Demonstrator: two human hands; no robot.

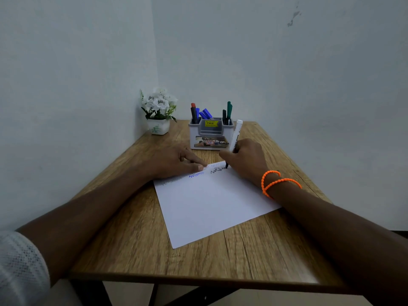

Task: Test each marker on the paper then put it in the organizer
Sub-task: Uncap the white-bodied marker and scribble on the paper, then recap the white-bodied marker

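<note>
Just in front of the grey plastic organizer (210,133), the right hand (247,161) is closed around a white-barrelled black marker (234,139), steeply upright, tip on the white paper sheet (212,202). Organizer lies directly beyond. Left hand (176,162) presses flat, empty, on the paper's edge.

1. The white marker (234,136) has a black tip. It stands almost straight up, and the tip touches the far edge of the paper.
2. The paper (212,202) is white and lies flat, turned at a slant. Blue and black squiggles run along its far edge.
3. The organizer (210,134) is a small grey box just behind the paper. Red, blue, black and green markers stand in it.
</note>
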